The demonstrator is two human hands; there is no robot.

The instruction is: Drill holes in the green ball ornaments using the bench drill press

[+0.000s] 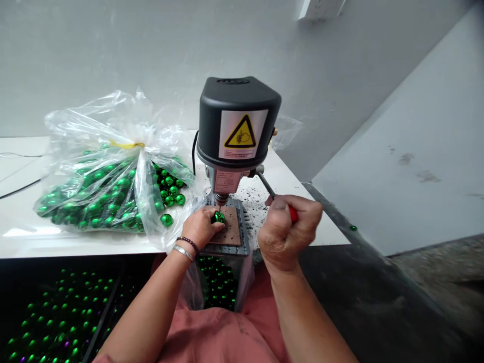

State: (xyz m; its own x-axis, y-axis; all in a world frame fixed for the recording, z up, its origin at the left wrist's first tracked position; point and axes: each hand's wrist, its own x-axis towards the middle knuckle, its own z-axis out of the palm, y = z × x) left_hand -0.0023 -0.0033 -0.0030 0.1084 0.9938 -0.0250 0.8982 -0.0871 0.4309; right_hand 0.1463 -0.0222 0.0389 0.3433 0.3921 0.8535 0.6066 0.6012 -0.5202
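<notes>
A small bench drill press (239,121) with a yellow warning sign stands on the white table. My left hand (199,227) pinches a shiny green ball (219,217) on the brown board (229,237) over the drill's base, right under the bit. The bit's tip meets the top of the ball; whether it has entered cannot be made out. My right hand (289,229) is wrapped round the red knob of the feed lever (266,184) at the press's right side. Dark shavings lie about the base.
Left of the press, a tied clear plastic bag (102,191) bulges with green balls; several loose ones spill beside it. More fill a dark crate (56,317) and a bag (217,282) below the table edge. One ball (353,228) lies on the floor at right.
</notes>
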